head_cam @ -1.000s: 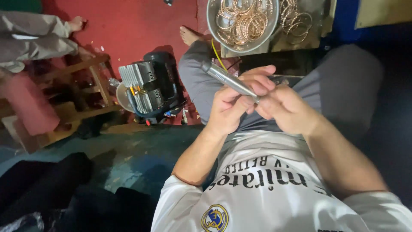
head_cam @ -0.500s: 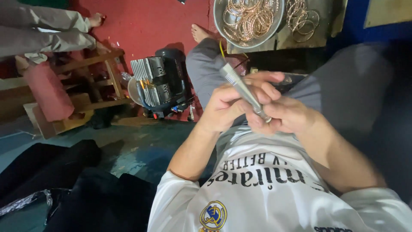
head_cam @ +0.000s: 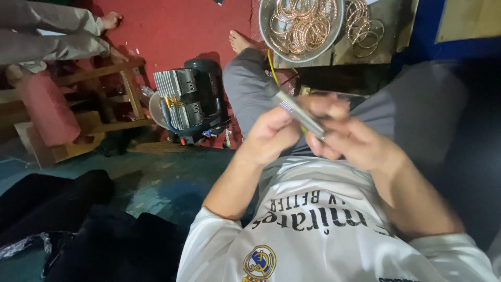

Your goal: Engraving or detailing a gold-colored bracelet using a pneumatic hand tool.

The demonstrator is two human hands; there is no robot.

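Metal tool (head_cam: 298, 114), a slim silvery cylinder, lies slantwise between the two hands, its upper end pointing up and to the left toward the grey-trousered knee (head_cam: 245, 89) and its lower end buried among the fingers. Going left to right: at the far left another person's legs in pale trousers (head_cam: 47, 39) stretch across the red floor (head_cam: 172, 26), with a bare foot showing, above a low wooden stool (head_cam: 112, 94) and a pink bundle (head_cam: 47, 112). Next comes a small black compressor with grey finned cylinders (head_cam: 188, 99), standing on the floor just beside the person's knee. Dark cloth (head_cam: 62, 219) is heaped at the lower left on the bluish floor.

The left hand (head_cam: 269, 137) is curled around the tool's middle, thumb and fingers closed on it, forearm running down toward the white printed shirt (head_cam: 313, 230). The right hand (head_cam: 347, 142) meets it from the other side, its fingers pinched on the tool's lower end, so both hands are together and clamped on the same piece, held above the lap. The picture is blurred here, so what sits at the tool's tip cannot be told.

Above the hands a round metal bowl (head_cam: 267, 31) holds a heap of copper-coloured rings (head_cam: 302, 23); further right more rings (head_cam: 362, 23) lie loose on a brown board (head_cam: 394, 36).
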